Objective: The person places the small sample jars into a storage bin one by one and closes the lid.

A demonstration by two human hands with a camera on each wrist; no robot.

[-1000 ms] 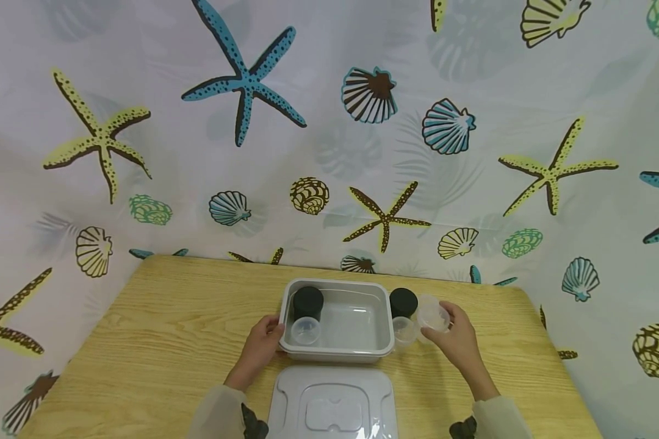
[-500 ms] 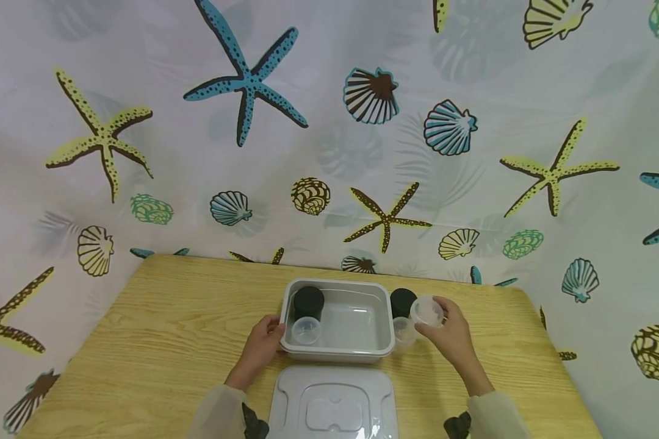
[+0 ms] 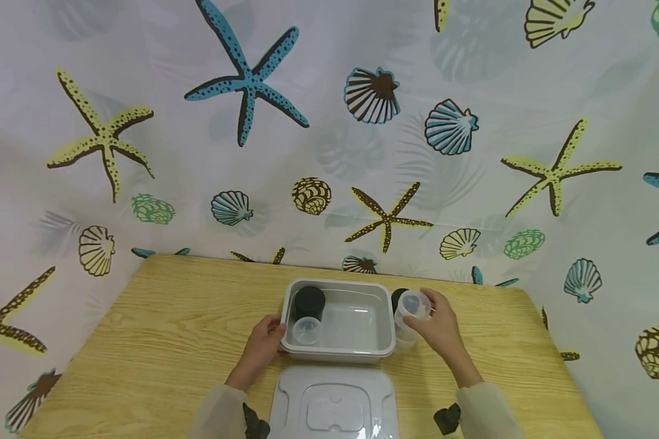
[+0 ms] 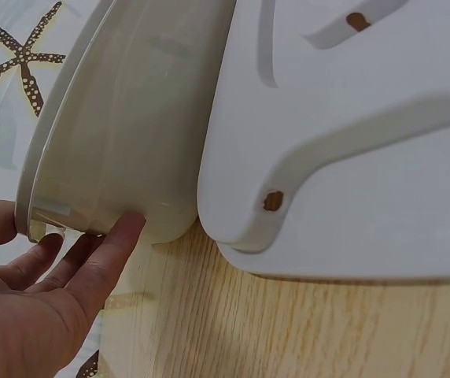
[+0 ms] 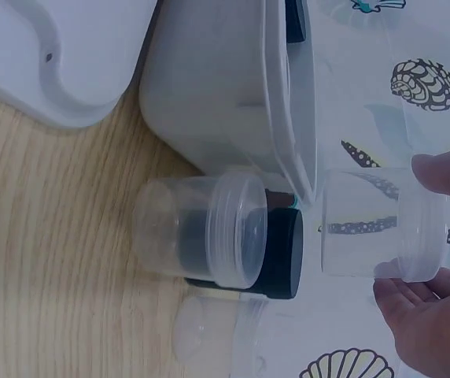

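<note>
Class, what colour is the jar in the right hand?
The jar is clear and colourless; the right wrist view shows it best.

Black jar partly hidden behind clear cup.

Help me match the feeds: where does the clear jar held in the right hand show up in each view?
Head: low, right of centre; the clear jar is in the right hand, just right of the box.
Left wrist: not in it.
Right wrist: right side, about mid-height, between thumb and fingers.
Shared landmark: the pale lid, bottom centre in head, right side in left wrist, top left in right wrist.
</note>
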